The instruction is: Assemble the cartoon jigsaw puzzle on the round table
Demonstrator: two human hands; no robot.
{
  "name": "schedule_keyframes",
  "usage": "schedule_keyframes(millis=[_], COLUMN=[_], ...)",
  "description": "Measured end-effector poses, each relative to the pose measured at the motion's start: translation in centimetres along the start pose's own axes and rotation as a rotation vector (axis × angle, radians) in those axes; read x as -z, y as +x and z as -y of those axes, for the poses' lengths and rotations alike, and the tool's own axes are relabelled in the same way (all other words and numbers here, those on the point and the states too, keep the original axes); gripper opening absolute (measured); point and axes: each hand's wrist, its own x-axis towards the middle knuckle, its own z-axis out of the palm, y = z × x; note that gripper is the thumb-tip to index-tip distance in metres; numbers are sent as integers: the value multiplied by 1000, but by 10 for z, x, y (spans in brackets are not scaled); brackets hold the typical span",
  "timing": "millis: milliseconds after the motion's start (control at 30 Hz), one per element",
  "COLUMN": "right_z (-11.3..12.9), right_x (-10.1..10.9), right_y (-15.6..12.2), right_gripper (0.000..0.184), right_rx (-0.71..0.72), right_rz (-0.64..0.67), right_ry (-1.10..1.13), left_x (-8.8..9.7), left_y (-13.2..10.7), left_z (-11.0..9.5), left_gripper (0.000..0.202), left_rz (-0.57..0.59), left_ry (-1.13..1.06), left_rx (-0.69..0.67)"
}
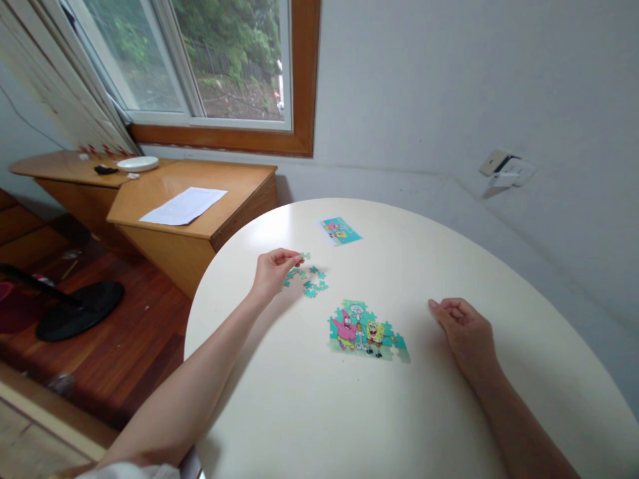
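My left hand [272, 273] pinches a small pale green puzzle piece [306, 255] between thumb and fingertips. It is above a pile of loose puzzle pieces [314, 285], and part of the pile is hidden behind the hand. Nearer to me lies a partly joined jigsaw puzzle [367, 332] with a pink starfish, a squid and a yellow sponge figure; its top and right edges are uneven. To the right of this puzzle, my right hand [466, 332] rests at the table with fingers loosely curled and thumb forward. I see nothing in it.
Farther back on the white round table [399, 246] lies a picture card [341, 230] with the same cartoon figures. A wooden desk [239, 186] at left holds paper [184, 205] and a white dish [138, 163]. A wall socket with a plug [506, 171] is at right.
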Motion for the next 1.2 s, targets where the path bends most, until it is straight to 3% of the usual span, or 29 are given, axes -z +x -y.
schedule_keyframes(millis=[1200], right_z=[-4], right_x=[0], right_y=[1], right_gripper=[44], right_rx=[-9], right_rz=[-22], right_ry=[20], left_x=[-1], left_y=[-2], left_z=[-1], left_gripper=[26], left_rz=[49], left_ry=[39], left_rx=[-31])
